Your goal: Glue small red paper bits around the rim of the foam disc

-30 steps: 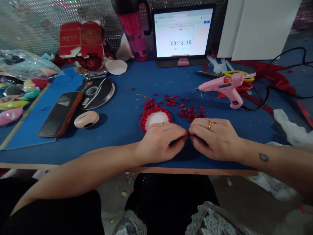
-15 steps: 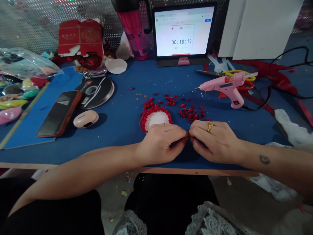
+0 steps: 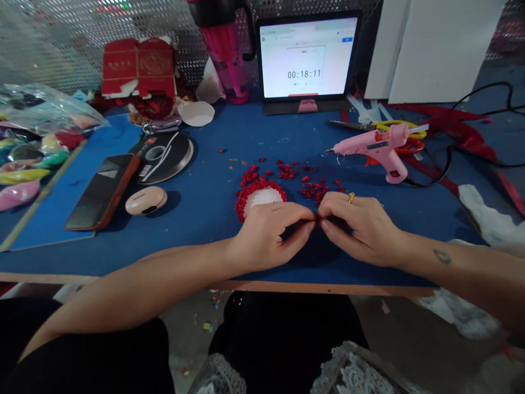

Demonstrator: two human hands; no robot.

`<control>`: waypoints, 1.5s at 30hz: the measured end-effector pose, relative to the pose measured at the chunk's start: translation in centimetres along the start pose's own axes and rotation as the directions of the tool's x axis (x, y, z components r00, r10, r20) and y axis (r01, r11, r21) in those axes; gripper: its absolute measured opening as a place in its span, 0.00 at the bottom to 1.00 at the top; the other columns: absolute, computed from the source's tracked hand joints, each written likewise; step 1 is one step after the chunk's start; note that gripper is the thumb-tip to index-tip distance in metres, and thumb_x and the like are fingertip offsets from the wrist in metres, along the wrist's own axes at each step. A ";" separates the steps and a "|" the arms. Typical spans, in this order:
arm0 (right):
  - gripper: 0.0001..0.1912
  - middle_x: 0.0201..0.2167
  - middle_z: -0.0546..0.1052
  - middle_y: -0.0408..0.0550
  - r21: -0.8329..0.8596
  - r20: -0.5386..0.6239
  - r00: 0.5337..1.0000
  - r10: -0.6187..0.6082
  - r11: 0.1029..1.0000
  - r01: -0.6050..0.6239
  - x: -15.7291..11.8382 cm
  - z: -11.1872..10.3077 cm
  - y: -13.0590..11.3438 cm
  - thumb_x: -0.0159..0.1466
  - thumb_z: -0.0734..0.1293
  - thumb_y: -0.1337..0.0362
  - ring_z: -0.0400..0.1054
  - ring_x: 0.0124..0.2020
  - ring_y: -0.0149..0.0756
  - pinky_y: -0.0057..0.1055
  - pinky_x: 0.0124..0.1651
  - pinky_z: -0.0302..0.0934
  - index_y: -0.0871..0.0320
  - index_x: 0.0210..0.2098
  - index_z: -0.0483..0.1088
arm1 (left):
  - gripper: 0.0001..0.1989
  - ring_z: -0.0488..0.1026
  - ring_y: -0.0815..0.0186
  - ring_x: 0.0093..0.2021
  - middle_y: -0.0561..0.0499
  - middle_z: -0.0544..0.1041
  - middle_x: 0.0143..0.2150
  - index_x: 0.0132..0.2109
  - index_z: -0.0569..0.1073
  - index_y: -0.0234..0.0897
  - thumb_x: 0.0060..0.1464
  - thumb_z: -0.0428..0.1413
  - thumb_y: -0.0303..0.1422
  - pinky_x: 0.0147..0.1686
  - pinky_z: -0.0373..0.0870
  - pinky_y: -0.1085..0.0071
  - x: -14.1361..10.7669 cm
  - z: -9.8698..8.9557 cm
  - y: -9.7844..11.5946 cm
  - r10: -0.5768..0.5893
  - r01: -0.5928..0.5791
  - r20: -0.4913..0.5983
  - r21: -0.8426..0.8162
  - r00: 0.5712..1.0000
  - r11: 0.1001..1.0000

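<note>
My left hand point(image 3: 276, 235) and my right hand point(image 3: 356, 227) meet fingertip to fingertip near the table's front edge. Both pinch a small red scrap point(image 3: 317, 218), of which only a speck shows between the fingers. Just behind my left hand lies a white disc point(image 3: 264, 198), its rim covered with crumpled red bits point(image 3: 243, 200); my hand hides its near side. Loose red scrunched pieces point(image 3: 315, 190) are scattered beyond my right hand, some point(image 3: 286, 169) farther back.
At the right lies a pink glue gun point(image 3: 379, 146) in front of scissors point(image 3: 348, 125). A phone point(image 3: 102, 191), an earbud case point(image 3: 146, 201) and a ribbon spool point(image 3: 164, 156) are at the left. A tablet point(image 3: 309, 60) and a pink bottle point(image 3: 227, 60) stand at the back.
The fingertips of both hands have shifted a little, and a red speck now shows between them. The view has tilted slightly; the other things lie as before.
</note>
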State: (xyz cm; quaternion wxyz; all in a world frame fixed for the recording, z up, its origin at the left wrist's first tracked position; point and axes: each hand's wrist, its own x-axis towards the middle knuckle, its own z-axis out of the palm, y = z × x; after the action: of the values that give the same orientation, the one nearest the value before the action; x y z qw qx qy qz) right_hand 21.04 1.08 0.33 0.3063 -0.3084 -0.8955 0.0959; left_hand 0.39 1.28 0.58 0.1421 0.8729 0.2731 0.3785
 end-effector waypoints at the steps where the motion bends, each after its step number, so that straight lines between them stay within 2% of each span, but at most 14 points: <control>1: 0.05 0.27 0.69 0.41 -0.003 0.002 1.000 -0.005 1.000 0.005 0.0 0.0 0.0 0.65 0.59 0.71 0.62 0.26 0.28 0.26 0.30 0.55 0.57 0.33 0.62 | 0.03 0.76 0.75 0.29 0.54 0.80 0.31 0.36 0.75 0.33 0.57 0.56 0.24 0.31 0.71 0.81 0.0 0.0 0.0 -0.002 0.002 0.001 0.002 1.000 1.000; 16: 0.09 0.24 0.67 0.43 -0.154 0.066 0.994 -0.084 0.984 0.094 -0.3 0.2 -1.0 0.65 0.56 0.71 0.61 0.23 0.30 0.29 0.24 0.51 0.58 0.30 0.63 | 0.08 0.75 0.71 0.30 0.51 0.78 0.30 0.33 0.73 0.33 0.59 0.52 0.23 0.33 0.73 0.77 -0.7 0.5 -0.4 0.122 -0.124 0.040 0.057 0.992 0.991; 21: 0.09 0.23 0.66 0.44 -0.164 0.071 0.991 -0.110 0.979 0.120 -0.3 0.4 -1.2 0.63 0.56 0.72 0.61 0.23 0.31 0.30 0.24 0.51 0.58 0.29 0.62 | 0.09 0.76 0.71 0.30 0.52 0.79 0.30 0.32 0.72 0.35 0.60 0.51 0.24 0.33 0.73 0.77 -0.9 0.6 -0.2 0.131 -0.134 0.041 0.095 0.991 0.986; 24: 0.08 0.23 0.66 0.42 -0.131 0.062 0.995 -0.082 0.987 0.089 -0.3 0.3 -0.9 0.64 0.57 0.71 0.60 0.22 0.30 0.30 0.24 0.51 0.57 0.29 0.62 | 0.07 0.76 0.71 0.31 0.52 0.79 0.30 0.34 0.73 0.35 0.60 0.52 0.25 0.33 0.74 0.76 -0.8 0.4 -0.2 0.121 -0.126 0.049 0.106 0.991 0.986; 28: 0.05 0.25 0.68 0.41 0.010 -0.019 1.000 0.000 1.000 0.000 -0.1 -0.3 0.0 0.63 0.60 0.71 0.61 0.24 0.28 0.28 0.28 0.54 0.56 0.31 0.62 | 0.05 0.77 0.72 0.30 0.52 0.80 0.31 0.38 0.74 0.34 0.59 0.53 0.27 0.32 0.73 0.77 -0.2 -0.5 0.1 0.060 -0.061 0.026 0.043 0.998 0.997; 31: 0.06 0.24 0.69 0.41 0.065 -0.092 0.986 0.138 0.989 -0.132 0.3 -1.1 1.1 0.63 0.62 0.70 0.62 0.24 0.27 0.28 0.28 0.55 0.55 0.30 0.63 | 0.07 0.75 0.72 0.27 0.53 0.80 0.28 0.34 0.75 0.36 0.58 0.53 0.28 0.29 0.71 0.76 0.3 -1.4 0.2 -0.020 0.020 -0.017 -0.009 1.000 1.000; 35: 0.08 0.21 0.70 0.42 0.134 -0.131 0.925 0.357 0.931 -0.340 0.7 -1.6 2.6 0.63 0.63 0.66 0.61 0.21 0.28 0.29 0.25 0.55 0.55 0.27 0.64 | 0.10 0.73 0.73 0.24 0.54 0.78 0.26 0.31 0.75 0.37 0.59 0.52 0.29 0.25 0.69 0.76 0.6 -2.3 0.1 -0.125 0.119 -0.078 -0.079 0.989 0.990; 39: 0.09 0.22 0.71 0.43 0.201 -0.162 0.860 0.484 0.869 -0.452 0.8 -1.2 3.8 0.63 0.64 0.62 0.61 0.20 0.28 0.29 0.23 0.54 0.56 0.27 0.67 | 0.09 0.74 0.73 0.23 0.54 0.79 0.27 0.32 0.75 0.35 0.60 0.53 0.29 0.22 0.68 0.77 0.8 -2.4 -0.6 -0.206 0.180 -0.125 -0.195 0.970 0.964; 42: 0.08 0.23 0.73 0.44 0.262 -0.140 0.817 0.559 0.817 -0.514 0.9 -1.0 4.1 0.63 0.64 0.62 0.60 0.19 0.27 0.28 0.23 0.54 0.58 0.32 0.73 | 0.08 0.75 0.73 0.23 0.54 0.78 0.27 0.34 0.75 0.34 0.60 0.53 0.28 0.23 0.70 0.77 0.9 -2.3 -1.1 -0.273 0.226 -0.135 -0.291 0.952 0.930; 45: 0.12 0.23 0.74 0.43 0.289 -0.121 0.783 0.611 0.776 -0.561 1.1 -1.2 4.0 0.64 0.62 0.64 0.57 0.17 0.25 0.28 0.21 0.53 0.58 0.42 0.76 | 0.08 0.74 0.73 0.22 0.54 0.78 0.26 0.34 0.75 0.34 0.61 0.53 0.29 0.22 0.70 0.77 0.9 -2.1 -1.3 -0.310 0.256 -0.129 -0.321 0.942 0.912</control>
State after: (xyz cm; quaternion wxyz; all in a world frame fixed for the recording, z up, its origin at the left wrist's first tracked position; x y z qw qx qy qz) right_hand 23.05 4.92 0.33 0.3869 -0.5424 -0.6988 0.2603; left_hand -1.16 2.98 1.97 0.3014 0.7551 0.3480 0.4668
